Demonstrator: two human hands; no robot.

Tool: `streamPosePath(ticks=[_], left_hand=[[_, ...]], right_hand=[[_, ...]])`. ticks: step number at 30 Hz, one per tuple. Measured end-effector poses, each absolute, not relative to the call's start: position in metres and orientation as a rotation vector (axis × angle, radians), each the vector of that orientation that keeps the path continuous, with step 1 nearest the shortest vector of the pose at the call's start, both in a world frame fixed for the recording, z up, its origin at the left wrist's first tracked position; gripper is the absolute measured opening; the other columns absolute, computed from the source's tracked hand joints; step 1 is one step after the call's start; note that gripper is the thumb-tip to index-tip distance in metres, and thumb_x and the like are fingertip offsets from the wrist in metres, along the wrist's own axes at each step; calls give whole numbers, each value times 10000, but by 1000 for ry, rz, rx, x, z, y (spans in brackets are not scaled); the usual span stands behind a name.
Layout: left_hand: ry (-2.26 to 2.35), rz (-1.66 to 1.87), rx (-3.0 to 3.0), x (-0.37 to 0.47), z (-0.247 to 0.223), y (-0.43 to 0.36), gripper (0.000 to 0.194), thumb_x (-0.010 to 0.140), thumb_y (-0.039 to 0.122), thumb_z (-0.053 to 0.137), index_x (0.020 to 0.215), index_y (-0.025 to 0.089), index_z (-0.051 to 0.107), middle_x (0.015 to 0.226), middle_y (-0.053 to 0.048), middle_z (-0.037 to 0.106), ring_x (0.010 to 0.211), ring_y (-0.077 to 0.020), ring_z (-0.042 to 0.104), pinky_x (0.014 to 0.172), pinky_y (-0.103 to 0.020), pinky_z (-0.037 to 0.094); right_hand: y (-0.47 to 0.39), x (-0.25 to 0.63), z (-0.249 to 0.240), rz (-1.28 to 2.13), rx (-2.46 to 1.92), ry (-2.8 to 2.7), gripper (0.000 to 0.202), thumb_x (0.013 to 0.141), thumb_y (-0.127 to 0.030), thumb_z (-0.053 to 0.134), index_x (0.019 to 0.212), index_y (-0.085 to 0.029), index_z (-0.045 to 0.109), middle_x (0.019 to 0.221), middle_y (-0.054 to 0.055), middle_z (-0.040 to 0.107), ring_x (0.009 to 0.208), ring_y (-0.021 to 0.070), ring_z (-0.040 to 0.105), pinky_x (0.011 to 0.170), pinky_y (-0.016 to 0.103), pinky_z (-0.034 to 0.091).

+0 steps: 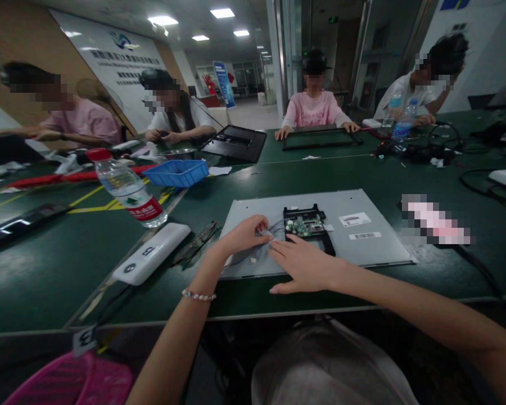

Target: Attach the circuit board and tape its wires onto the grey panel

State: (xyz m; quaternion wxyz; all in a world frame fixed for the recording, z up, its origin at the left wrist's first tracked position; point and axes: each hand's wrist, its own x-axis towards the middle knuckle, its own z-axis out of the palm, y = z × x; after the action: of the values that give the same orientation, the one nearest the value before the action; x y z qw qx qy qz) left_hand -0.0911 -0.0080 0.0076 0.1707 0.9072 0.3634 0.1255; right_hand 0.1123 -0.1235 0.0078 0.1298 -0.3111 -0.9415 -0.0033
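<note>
The left hand (pixel 247 233) has its fingers curled in at some thin gray wires (pixel 279 221), over the left part of the flat gray panel (pixel 379 244); I cannot tell if they pinch tight. The right hand (pixel 306 264) has its fingers open and stretched out, with the tips by those wires, over the panel's near part. The wires run to a green circuit board (pixel 306 227) in a black frame (pixel 328 243), near the middle of the panel. On the panel's right part are two white stickers: an upper one (pixel 354 219) with tiny print and a lower one (pixel 365 235) with a bar code, both too small to read. The panel lies on the green bench (pixel 421 174). Just left of the panel are glasses (pixel 196 244), then a white power pack (pixel 152 254) with a black mark like a 3 on its side. Farther left of the panel stands a water bottle (pixel 124 181) with a red label; its white writing is blurry. Past the panel's far left, a wall sign (pixel 126 59) has a blue swirl and rows of blurry Chinese writing.
</note>
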Motion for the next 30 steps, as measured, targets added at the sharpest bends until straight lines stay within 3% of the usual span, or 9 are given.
streamPosePath(ticks=[16,30], left_hand=[[1070,403,2493,-98,3,2,237,813,414,523,888,196,575,804,-10,595,730,-159,559,711,-278,448],[1116,441,2661,-99,9,-4,241,818,422,541,864,186,559,793,-20,565,729,-171,548,694,-294,429]], right_hand=[[-128,116,12,21,-892,-2732,617,854,-590,452,1123,-41,543,1139,230,602,1123,313,528,978,439,351],[-135,115,14,2,-975,-2710,468,884,-448,501,1143,-60,535,1132,205,606,1106,295,540,936,400,401]])
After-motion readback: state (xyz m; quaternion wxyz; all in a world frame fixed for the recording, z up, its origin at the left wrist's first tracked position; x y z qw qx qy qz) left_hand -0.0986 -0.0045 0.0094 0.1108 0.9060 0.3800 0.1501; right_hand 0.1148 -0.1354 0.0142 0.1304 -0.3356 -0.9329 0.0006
